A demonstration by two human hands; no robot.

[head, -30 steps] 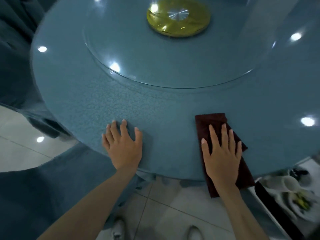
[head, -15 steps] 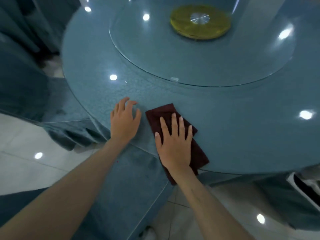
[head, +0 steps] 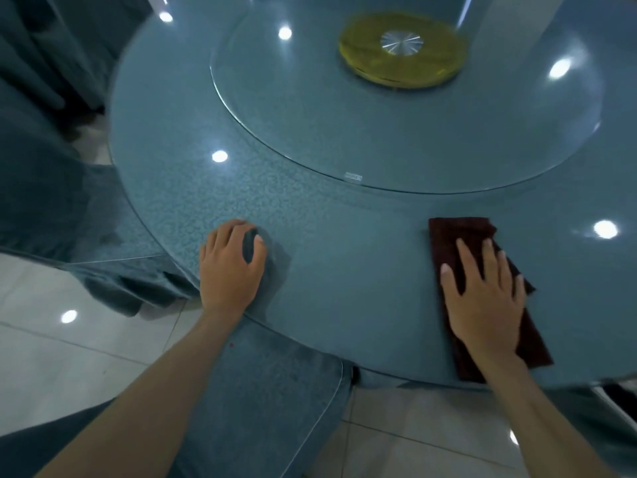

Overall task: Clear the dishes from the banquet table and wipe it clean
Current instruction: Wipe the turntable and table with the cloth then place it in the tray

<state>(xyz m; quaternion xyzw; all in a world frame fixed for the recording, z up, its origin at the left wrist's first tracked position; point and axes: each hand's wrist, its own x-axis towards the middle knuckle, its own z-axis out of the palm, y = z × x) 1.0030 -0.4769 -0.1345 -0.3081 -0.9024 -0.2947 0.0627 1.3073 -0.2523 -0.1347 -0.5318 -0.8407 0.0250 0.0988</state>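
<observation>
The banquet table (head: 344,270) is round and is covered with a blue cloth under a sheet of glass. Bright spots of light (head: 219,156) are seen shining on the glass. A big round glass turntable (head: 344,132) is set on the middle of the table. A yellow disc (head: 365,60) with a silver middle (head: 400,43) is seen under it. A small label (head: 353,177) is stuck at the near rim of the turntable.

A dark red cloth (head: 458,236) is laid flat on the table, near the edge on the right side. It is pressed down by the right hand (head: 486,305), which is spread flat with the fingers straight.

The left hand (head: 231,267) is rested on the table near the edge, well apart from the cloth. Its fingers are curled in and nothing is held in it.

A chair in a blue cover (head: 269,408) is pushed up close to the near edge, between the two arms. Another covered chair (head: 51,201) is seen at the left. Dark blue fabric (head: 41,46) is hung at the far left. The floor (head: 69,357) is made of pale shiny tiles, and a light is mirrored in it.
</observation>
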